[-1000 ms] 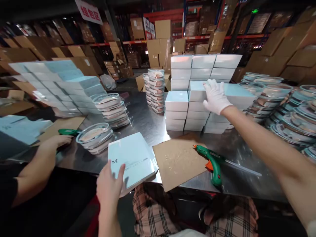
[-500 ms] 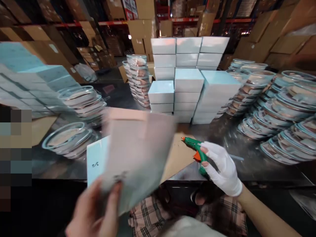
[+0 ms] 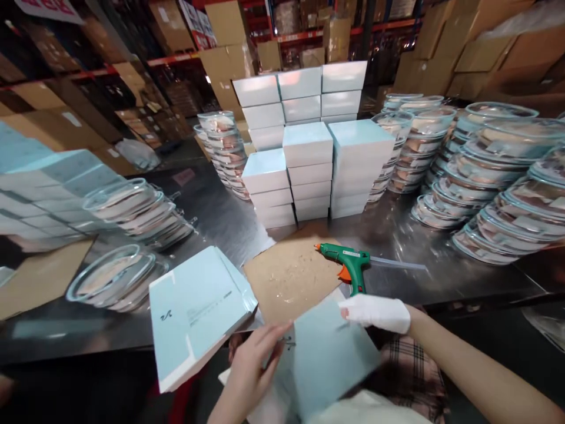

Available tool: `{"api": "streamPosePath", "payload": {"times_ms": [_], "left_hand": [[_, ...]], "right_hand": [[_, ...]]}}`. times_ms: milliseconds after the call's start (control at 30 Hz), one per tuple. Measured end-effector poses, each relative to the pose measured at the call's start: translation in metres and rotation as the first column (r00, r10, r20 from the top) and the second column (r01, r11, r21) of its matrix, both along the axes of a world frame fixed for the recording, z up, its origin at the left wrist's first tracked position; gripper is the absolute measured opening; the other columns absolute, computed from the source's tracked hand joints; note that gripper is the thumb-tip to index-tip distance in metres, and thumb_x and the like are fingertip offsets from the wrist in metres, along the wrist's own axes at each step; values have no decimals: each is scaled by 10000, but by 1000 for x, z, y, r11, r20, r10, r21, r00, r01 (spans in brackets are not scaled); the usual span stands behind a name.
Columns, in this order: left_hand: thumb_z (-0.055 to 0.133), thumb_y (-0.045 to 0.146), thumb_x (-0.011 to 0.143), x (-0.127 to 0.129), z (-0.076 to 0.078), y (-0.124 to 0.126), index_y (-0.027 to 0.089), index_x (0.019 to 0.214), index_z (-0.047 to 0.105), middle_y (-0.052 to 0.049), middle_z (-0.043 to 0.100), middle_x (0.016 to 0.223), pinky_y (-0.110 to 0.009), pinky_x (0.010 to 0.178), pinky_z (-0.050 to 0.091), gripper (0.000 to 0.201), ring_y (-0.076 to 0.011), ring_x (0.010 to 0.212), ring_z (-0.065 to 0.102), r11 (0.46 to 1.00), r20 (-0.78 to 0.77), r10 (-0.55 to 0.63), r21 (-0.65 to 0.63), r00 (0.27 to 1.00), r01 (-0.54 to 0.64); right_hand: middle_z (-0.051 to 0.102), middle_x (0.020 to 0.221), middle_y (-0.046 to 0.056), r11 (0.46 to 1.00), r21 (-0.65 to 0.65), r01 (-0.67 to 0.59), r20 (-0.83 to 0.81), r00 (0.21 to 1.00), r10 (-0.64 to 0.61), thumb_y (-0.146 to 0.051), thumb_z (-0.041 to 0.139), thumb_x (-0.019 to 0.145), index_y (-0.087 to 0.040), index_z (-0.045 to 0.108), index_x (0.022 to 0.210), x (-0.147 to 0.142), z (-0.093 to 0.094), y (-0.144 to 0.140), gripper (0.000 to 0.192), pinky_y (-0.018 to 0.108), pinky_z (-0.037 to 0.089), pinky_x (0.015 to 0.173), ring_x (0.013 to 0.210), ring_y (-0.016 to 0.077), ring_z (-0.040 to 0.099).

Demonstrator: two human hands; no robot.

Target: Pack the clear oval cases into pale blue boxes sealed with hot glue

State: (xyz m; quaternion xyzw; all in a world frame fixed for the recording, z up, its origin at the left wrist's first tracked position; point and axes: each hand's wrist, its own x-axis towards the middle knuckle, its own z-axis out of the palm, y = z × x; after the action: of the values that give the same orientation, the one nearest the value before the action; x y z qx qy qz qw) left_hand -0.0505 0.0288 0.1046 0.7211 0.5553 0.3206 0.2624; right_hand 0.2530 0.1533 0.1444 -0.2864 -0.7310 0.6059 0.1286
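A light-blue cardboard box (image 3: 331, 353) lies tilted across my lap at the table's front edge. My bare left hand (image 3: 260, 359) grips its left side, fingers over the upper left corner. At its upper right edge, my white-gloved right hand (image 3: 375, 312) has its fingertips closed on the cardboard. Just beyond that hand, a green hot glue gun (image 3: 348, 259) with an orange trigger rests on its side, a clear glue stick (image 3: 399, 265) sticking out of its back. Another light-blue box (image 3: 198, 306), with a handwritten mark, sits to the left and overhangs the table edge.
A glue-spotted brown cardboard sheet (image 3: 286, 277) lies mid-table. Stacked white-and-blue boxes (image 3: 309, 171) rise behind it. Stacks of round glass-rimmed containers stand right (image 3: 489, 200) and left (image 3: 136, 212). More boxes (image 3: 57, 188) are piled far left on the dark metal table (image 3: 212, 218).
My right hand has let go of the glue gun and taken the box's right edge. The box has come down and toward me, still in my left hand. The view has shifted.
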Motion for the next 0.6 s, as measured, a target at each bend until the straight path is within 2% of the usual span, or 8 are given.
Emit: {"api": "streamPosePath", "payload": {"times_ms": [33,100,167,200,267,400,500,600], "left_hand": [[614,364,982,4,-7,0,326,1376,706,-139,758,1292,-434,1003,603,406,-319,1198,726,999,-49,-48,-10,998,48],[762,515,868,16,-23,0,268,1505,593,-207,655,1446,-527,1066,562,703,-396,1311,650,992,-123,-115,-70,986,107],[914,646,621,27,-36,-2,230,1592,469,-262,544,1546,-592,1100,521,1146,-466,1373,581,982,-165,-137,-148,977,113],[943,665,542,31,-40,-3,232,1608,438,-267,533,1553,-599,1108,511,1257,-475,1377,573,976,-173,-149,-187,974,116],[940,669,543,34,-40,-6,264,1599,454,-237,583,1514,-573,1110,515,1231,-450,1347,605,954,-165,-187,-266,969,139],[890,648,650,19,-27,-18,316,1480,614,-166,682,1417,-506,1034,581,936,-406,1233,695,921,-98,-242,-337,965,196],[847,444,763,-2,-20,-29,324,1400,676,-132,717,1365,-453,1024,589,670,-363,1218,710,979,7,-37,-201,999,37],[804,295,772,-4,-22,-34,267,1342,678,-149,696,1364,-446,1024,584,584,-349,1240,690,956,256,293,-86,921,-280]], "right_hand": [[696,747,31,987,-156,-28,-8,1000,27,-867,596,813,-159,726,730,1,-10,-7,724,273,572,669,687,154,631],[728,824,57,893,-450,-2,-30,999,-12,-860,647,780,-153,765,842,3,-29,-24,719,298,591,755,777,180,683],[755,897,89,805,-589,69,-68,989,-134,-830,666,794,-146,788,971,6,-43,-40,716,343,596,852,860,216,727],[764,933,106,796,-601,73,-89,983,-158,-824,656,809,-142,791,1021,8,-47,-45,727,374,591,899,895,236,738],[773,983,132,845,-535,18,-131,986,-105,-845,623,818,-130,796,1059,11,-48,-52,774,440,570,971,934,274,743],[779,1032,164,917,-399,-19,-74,997,-11,-882,475,877,-103,795,1104,22,-39,-51,872,506,557,997,966,320,747],[778,1081,183,933,-215,287,-1,956,-295,-845,481,903,-123,736,1232,36,-37,-52,834,506,573,990,1026,338,748],[650,1409,200,793,183,582,-128,813,-567,-803,612,861,-205,568,1456,35,-49,-64,845,520,487,1143,1287,361,648]]}}
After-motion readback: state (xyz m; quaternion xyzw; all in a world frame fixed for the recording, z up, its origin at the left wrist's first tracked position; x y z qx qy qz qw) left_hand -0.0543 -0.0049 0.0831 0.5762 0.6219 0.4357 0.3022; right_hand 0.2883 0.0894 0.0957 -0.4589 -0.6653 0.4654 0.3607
